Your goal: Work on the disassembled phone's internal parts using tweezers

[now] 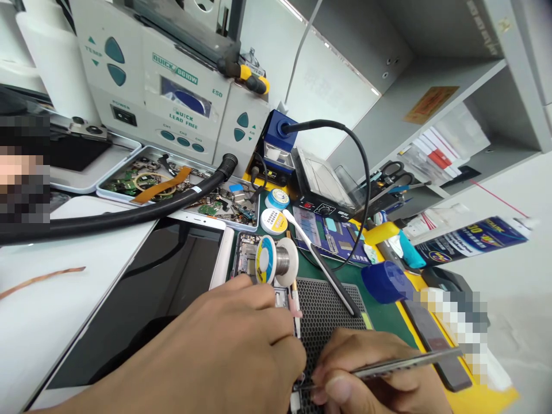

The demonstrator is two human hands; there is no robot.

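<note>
My left hand (224,351) lies low in the middle with its fingers curled and pinched over an opened phone frame (246,253); what the fingertips hold is hidden. My right hand (379,374) is closed on a pair of metal tweezers (405,363), whose tips meet the left fingertips near the frame's lower end. A spool of solder wire (276,260) stands on the frame just beyond my left hand. Both hands work over a black perforated mat (323,310).
A tablet with a dark screen (146,287) lies at the left. Behind stand a hot-air rework station (172,86), its black hose (129,215), a tray of circuit parts (172,190), a soldering iron stand (276,138), flux tins (273,221), a glue tube (470,238) and a blue cap (386,282).
</note>
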